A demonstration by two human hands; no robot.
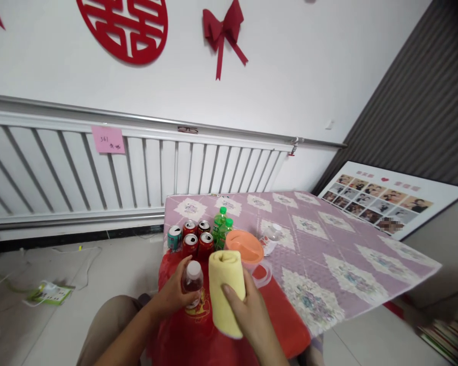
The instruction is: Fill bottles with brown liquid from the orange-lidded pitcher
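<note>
My left hand (pixel 174 292) is closed around a clear plastic bottle (pixel 193 282) with a white cap, held upright over a red cloth (pixel 183 338). To its right, my right hand (pixel 248 305) grips a rolled yellow towel (pixel 224 290), which stands upright with its spiral end on top. Just beyond the towel is an orange-lidded plastic container (pixel 244 246) with a clear handle. Several opened cans (pixel 190 244) stand together behind the bottle, one of them teal. Beside them are two green bottles (pixel 222 229) with green caps.
A clear bottle (pixel 272 238) lies tilted on the patterned tablecloth (pixel 313 249), right of the container. Behind the table stands a white radiator (pixel 202 168) with a pink note (pixel 109 140). A photo board (pixel 385 195) leans at the right. A green-and-white item (pixel 50 293) lies on the floor at left.
</note>
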